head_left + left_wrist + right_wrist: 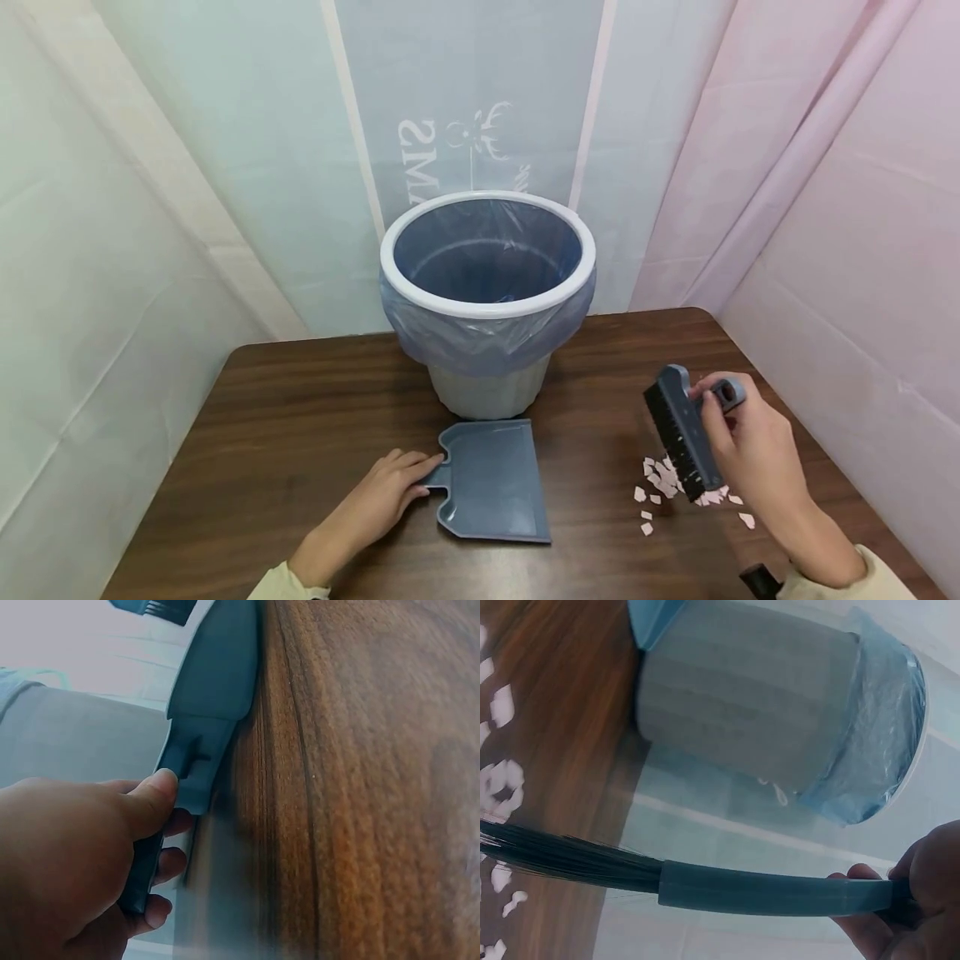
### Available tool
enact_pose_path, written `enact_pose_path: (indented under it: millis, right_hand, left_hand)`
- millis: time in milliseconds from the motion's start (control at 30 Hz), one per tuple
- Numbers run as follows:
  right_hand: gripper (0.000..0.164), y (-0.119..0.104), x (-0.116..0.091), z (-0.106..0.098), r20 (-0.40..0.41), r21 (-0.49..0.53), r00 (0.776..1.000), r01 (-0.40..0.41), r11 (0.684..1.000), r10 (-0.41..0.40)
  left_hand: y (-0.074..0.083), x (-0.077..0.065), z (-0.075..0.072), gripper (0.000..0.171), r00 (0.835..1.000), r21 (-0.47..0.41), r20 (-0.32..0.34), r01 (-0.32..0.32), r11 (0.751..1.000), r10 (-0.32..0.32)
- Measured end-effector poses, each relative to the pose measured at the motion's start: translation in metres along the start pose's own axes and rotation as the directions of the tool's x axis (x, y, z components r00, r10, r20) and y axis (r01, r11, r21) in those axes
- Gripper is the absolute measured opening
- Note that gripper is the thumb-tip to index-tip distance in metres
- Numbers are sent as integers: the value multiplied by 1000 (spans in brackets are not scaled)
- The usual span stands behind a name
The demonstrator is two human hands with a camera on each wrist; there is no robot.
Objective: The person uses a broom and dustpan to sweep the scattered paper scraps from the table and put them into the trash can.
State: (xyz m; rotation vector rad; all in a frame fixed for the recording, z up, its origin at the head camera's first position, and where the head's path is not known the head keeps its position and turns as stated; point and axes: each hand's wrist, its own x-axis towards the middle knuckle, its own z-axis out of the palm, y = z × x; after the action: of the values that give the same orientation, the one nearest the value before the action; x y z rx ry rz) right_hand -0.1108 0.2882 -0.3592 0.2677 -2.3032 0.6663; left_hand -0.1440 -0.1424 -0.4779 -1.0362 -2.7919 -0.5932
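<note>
My left hand (386,490) grips the handle of a blue-grey dustpan (495,483), which lies on the table with its flat edge toward the right. In the left wrist view, thumb and fingers wrap the dustpan's handle (146,874). On the right, my right hand (757,446) holds a hand brush (686,433) by its handle. Dark bristles (570,855) point down and left over a scatter of small white scraps (663,479), partly hiding them. The scraps look like torn paper. Several lie loose around the brush, apart from the dustpan.
A waste bin (487,392) with a white rim and bluish liner bag stands behind the dustpan on the brown wooden table (300,433). Pale fabric sheets (150,208) enclose the back and sides. A small black object (760,581) lies by the right sleeve.
</note>
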Motion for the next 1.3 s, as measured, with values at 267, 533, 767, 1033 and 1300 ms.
enact_pose_path:
  millis: [267,533,767,1033,1300]
  right_hand:
    - [14,10,-15,2,8,-81,1000,5,997,-4]
    - [16,8,-25,12,55,-130,998,15,991,-8]
    - [20,-2,-28,21,96,-122,995,8,993,3]
    - [19,-13,-29,31,86,-115,996,-8,993,18]
    - [13,-28,-26,45,42,-80,997,-64,995,68]
  left_hand:
    - [1,0,-1,44,1000,5,8,4,1000,-4]
    - [2,0,-3,44,1000,3,14,3,1000,-3]
    - [1,0,-1,44,1000,2,2,6,1000,-6]
    - [0,1,-1,44,1000,-5,-4,1,1000,-1]
    - [1,0,-2,43,1000,-16,10,17,1000,-17]
